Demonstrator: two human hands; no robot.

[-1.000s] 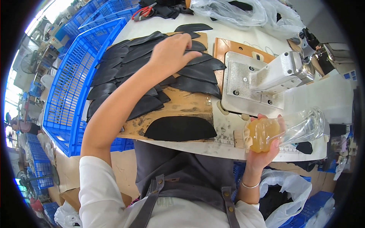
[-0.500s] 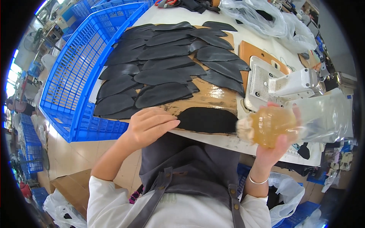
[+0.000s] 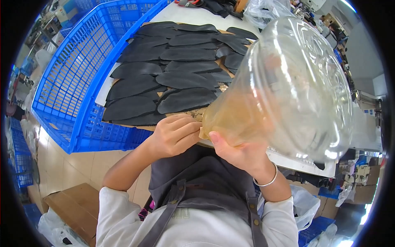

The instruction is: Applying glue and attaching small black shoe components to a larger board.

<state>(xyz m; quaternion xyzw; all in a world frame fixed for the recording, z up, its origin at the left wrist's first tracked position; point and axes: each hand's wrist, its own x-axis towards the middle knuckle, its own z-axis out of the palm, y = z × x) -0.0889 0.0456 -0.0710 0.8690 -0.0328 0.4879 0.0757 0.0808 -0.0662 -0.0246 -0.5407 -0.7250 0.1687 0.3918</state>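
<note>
A clear plastic bottle [image 3: 304, 90] with amber liquid is tilted on its side, its base toward the upper right and its narrow pale tip toward the lower left. My right hand [image 3: 242, 154] is wrapped round its lower part, thumb near the tip. My left hand [image 3: 177, 135] is closed beside that tip, fingers pressed together at the front edge of a brown board [image 3: 193, 113]. What those fingers hold is hidden. Overlapping rows of black insole-shaped pieces [image 3: 185, 80] cover the board. The bottle blocks the view of its right part.
A blue plastic basket [image 3: 76, 136] stands left of the board. The white tabletop [image 3: 201, 16] shows behind, with a clear plastic bag [image 3: 267, 10] at the back. A cardboard box [image 3: 76, 206] lies on the floor at lower left.
My right hand has brought the bottle leftward and up close, its tip now beside my left fingers. The black piece at the front edge is now hidden. My left hand has shifted slightly right.
</note>
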